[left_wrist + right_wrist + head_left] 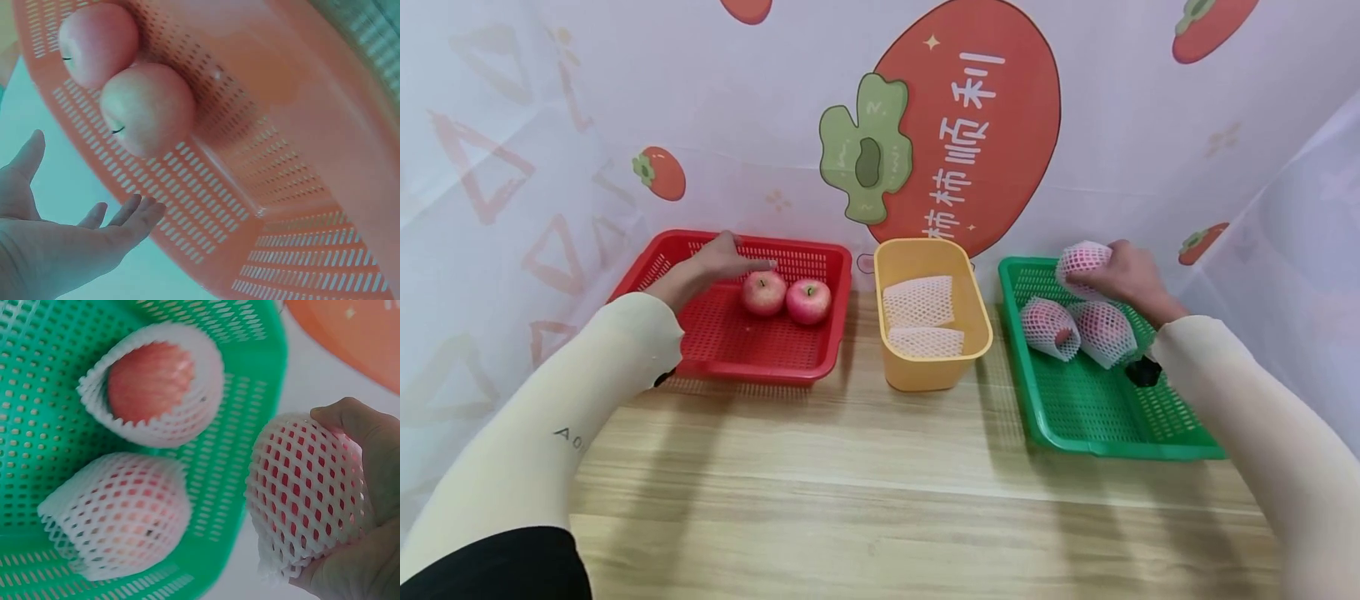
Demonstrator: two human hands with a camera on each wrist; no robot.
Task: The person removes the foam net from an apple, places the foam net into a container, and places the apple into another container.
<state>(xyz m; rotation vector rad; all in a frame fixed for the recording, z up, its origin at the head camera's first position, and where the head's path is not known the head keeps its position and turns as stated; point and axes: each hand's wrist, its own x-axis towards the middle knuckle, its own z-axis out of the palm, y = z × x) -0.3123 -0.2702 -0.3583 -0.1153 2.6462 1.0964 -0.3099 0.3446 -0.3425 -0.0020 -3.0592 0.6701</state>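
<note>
My left hand (pixel 724 257) is over the back of the red basket (pixel 715 367), fingers spread, with nothing in it. Two bare apples (pixel 764 292) lie side by side close by; the left wrist view shows both apples (pixel 149 110) just beyond the fingertips. My right hand (pixel 1129 273) grips an apple in a white foam net (pixel 306 487), fingers on one side and thumb on the other. It holds this above the back of the green basket (pixel 1037 408). Below it in that basket lie two more netted apples (pixel 1103 330), one with red skin showing at the net's opening.
Between the baskets stands a yellow bin (pixel 917 375) with flat white foam nets (pixel 919 302) in it. All three containers are on a wood-grain table (pixel 865 500). Behind them hangs a white cloth (pixel 760 100) printed with persimmons.
</note>
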